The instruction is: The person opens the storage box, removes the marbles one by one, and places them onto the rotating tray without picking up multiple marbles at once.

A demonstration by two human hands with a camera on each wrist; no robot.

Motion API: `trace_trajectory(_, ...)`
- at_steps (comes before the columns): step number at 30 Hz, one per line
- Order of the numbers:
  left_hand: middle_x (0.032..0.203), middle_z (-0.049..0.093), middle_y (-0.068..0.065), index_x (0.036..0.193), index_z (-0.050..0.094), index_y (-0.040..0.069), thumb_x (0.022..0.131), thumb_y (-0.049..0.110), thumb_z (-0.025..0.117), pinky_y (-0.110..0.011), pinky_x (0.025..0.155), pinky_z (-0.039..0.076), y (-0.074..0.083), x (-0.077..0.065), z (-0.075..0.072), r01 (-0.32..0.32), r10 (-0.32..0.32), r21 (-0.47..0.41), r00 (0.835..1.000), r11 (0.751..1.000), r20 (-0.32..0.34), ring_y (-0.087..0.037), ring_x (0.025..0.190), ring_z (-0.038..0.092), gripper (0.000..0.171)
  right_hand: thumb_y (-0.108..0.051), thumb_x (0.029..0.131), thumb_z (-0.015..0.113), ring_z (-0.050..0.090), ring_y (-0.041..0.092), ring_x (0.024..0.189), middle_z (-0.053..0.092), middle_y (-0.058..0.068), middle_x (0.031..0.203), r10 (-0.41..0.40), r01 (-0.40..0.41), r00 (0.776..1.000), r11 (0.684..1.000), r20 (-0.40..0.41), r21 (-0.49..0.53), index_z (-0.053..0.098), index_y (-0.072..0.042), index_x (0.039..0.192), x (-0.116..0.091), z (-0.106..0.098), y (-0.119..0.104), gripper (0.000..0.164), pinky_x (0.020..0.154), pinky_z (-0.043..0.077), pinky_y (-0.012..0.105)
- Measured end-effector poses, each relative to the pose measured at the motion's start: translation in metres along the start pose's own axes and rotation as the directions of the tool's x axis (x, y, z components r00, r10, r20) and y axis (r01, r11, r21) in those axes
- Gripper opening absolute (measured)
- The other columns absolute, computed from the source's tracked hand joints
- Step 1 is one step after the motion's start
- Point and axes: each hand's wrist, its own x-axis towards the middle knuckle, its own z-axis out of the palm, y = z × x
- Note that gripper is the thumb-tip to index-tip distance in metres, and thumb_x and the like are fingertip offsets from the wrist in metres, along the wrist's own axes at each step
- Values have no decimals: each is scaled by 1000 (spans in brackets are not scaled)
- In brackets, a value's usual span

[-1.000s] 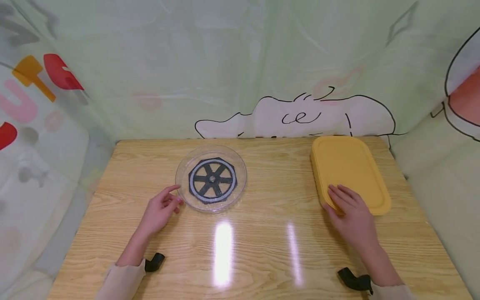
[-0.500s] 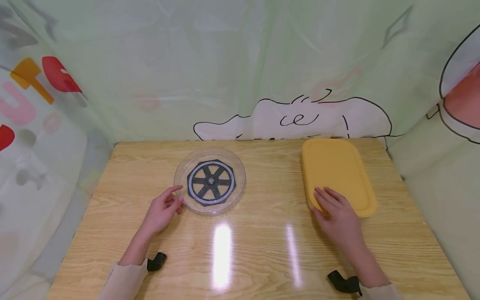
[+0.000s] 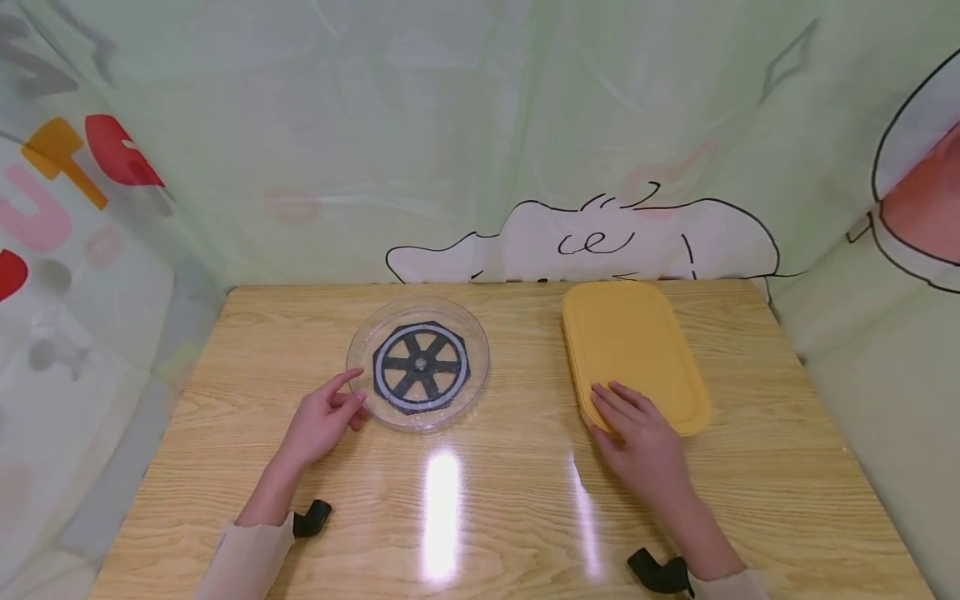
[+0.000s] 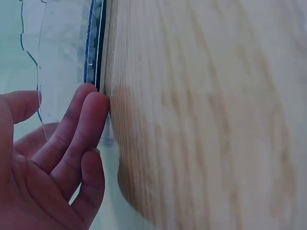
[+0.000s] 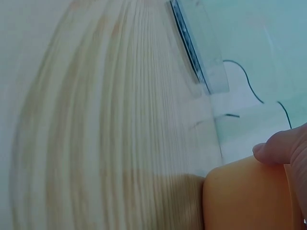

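A clear round tray (image 3: 478, 396) stands left of centre in the head view. Its dark spoked base (image 3: 420, 365), ringed in grey, shows through it. My left hand (image 3: 318, 423) holds the tray's near left rim; index finger and thumb lie at the edge. In the left wrist view the other fingers (image 4: 79, 120) curl by its wall. On the right, my right hand (image 3: 641, 446) grips the near left corner of a yellow box (image 3: 626, 333) with a flat lid, fingers over the lid. Its thumb (image 5: 276, 147) shows against the box in the right wrist view.
A wooden table (image 3: 517, 492) lies under both things, with bright light reflections near its front. A pale green printed curtain (image 3: 337, 150) surrounds its back and sides. Black wrist mounts (image 3: 660, 571) jut out at both sleeves.
My right hand has slid the yellow box leftward across the table, nearer to the tray. The left hand and the clear tray stay almost in place.
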Motion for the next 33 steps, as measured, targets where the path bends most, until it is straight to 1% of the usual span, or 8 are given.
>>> trace_trajectory(4, 82, 73, -2, 146, 48, 13, 102, 25, 58, -36, 78, 51, 1, 0, 0, 10, -10, -6, 1000, 1000, 15, -19, 66, 67, 47, -10, 81, 77, 59, 39, 116, 67, 14, 124, -3, 3, 1000, 1000, 0, 22, 70, 3, 119, 1, 7, -9, 41, 111, 27, 17)
trace_trajectory(7, 80, 72, -2, 147, 47, 14, 102, 27, 59, -35, 76, 51, 1, 1, 0, 30, -29, -27, 999, 999, 36, -21, 65, 66, 49, -16, 88, 73, 60, 37, 117, 67, 13, 125, -10, 10, 1000, 999, 0, 35, 70, 2, 119, 2, 12, -14, 37, 111, 29, 20)
trace_trajectory(12, 80, 72, -4, 149, 45, 16, 102, 31, 59, -31, 65, 48, -1, 3, 1, 68, -65, -54, 996, 996, 65, -24, 64, 65, 51, -18, 89, 73, 61, 34, 119, 67, 12, 125, -7, 7, 1000, 1000, 9, 31, 71, 0, 120, 4, 18, -21, 36, 110, 36, 37)
trace_trajectory(16, 79, 71, -5, 149, 44, 17, 101, 33, 59, -33, 67, 50, -3, 4, 2, 92, -89, -47, 994, 995, 65, -24, 60, 64, 53, -15, 83, 78, 62, 33, 117, 68, 11, 124, -20, 20, 1000, 1000, 1, 11, 72, -1, 119, 7, 23, -27, 40, 102, 44, 51)
trace_trajectory(20, 77, 71, -5, 149, 44, 20, 101, 32, 59, -34, 67, 52, -5, 5, 3, 109, -106, -54, 993, 993, 55, -25, 57, 62, 51, -7, 69, 84, 64, 32, 115, 69, 12, 121, -38, 38, 999, 999, -3, 3, 73, -1, 117, 12, 28, -32, 50, 94, 47, 56)
trace_trajectory(24, 76, 71, -8, 148, 45, 21, 101, 31, 59, -34, 68, 54, -6, 7, 4, 100, -94, -115, 994, 988, 52, -28, 58, 64, 50, -7, 70, 85, 64, 31, 116, 69, 11, 121, -21, 21, 1000, 1000, 16, -6, 73, -1, 116, 14, 31, -36, 48, 96, 47, 55)
trace_trajectory(28, 76, 71, -12, 149, 44, 16, 102, 26, 59, -32, 69, 56, -5, 10, 4, 71, -57, -206, 996, 976, 74, -30, 59, 66, 51, -10, 73, 85, 63, 30, 118, 69, 11, 121, -8, 8, 999, 1000, 35, -9, 74, -2, 116, 15, 31, -38, 45, 99, 46, 53)
trace_trajectory(33, 78, 71, -16, 150, 41, 14, 103, 23, 57, -28, 55, 53, -13, 13, 2, 47, -13, -295, 993, 954, 118, -31, 60, 68, 51, -10, 72, 85, 63, 30, 117, 69, 11, 120, -6, 6, 999, 1000, 33, 5, 74, -1, 115, 16, 31, -39, 45, 98, 46, 54)
